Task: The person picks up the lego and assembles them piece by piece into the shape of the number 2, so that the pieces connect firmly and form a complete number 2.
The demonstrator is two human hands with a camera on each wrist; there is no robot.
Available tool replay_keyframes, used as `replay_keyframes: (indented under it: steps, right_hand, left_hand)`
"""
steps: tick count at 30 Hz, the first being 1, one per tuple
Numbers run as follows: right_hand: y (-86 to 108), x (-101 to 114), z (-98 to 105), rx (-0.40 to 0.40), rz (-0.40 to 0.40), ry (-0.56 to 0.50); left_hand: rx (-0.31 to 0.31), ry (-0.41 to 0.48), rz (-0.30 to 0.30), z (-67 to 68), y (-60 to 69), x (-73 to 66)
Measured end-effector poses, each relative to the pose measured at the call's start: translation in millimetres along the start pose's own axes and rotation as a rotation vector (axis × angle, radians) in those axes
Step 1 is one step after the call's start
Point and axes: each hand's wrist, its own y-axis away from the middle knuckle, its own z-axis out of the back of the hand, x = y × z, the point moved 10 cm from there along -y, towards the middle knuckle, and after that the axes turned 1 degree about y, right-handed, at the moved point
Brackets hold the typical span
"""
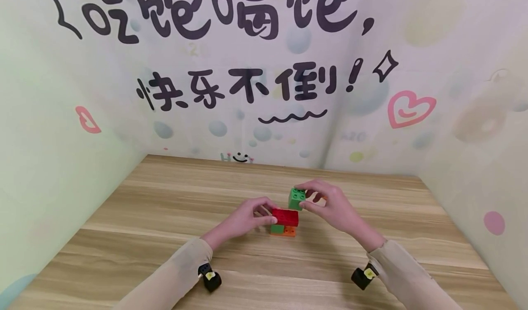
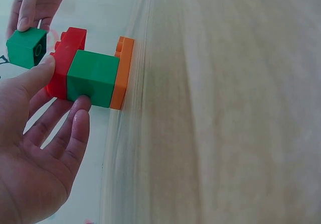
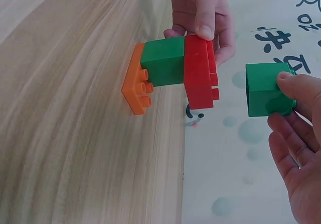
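On the table stands a small stack: an orange toy brick at the bottom, a green brick on one end of it, and a red brick across the top, jutting past the green one. My left hand pinches the red brick at its left end, thumb on the near side. With thumb and fingers my right hand holds a second green brick above the red brick, studs up. The right wrist view shows this green brick apart from the red brick's studs.
The wooden table meets a printed backdrop at its back edge and light walls at both sides. A bit of something orange shows behind my right hand. Each wrist carries a small black camera.
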Motion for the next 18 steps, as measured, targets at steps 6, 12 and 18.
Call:
replay_keyframes:
  steps: [6,12,18]
  right_hand:
    - [-0.1,1.2,-0.1,-0.003,0.003,-0.008]
    - [0.0,1.8,-2.6,0.007,0.005,-0.011]
    - [1.4,0.3,-4.9,0.007,0.001,-0.012]
  left_hand:
    - [-0.001,-0.005,0.007,-0.3,0.2,1.3]
    - [0.004,0.002,0.008,-0.9,0.1,1.6]
    - [0.005,0.002,0.004,-1.1,0.1,0.2]
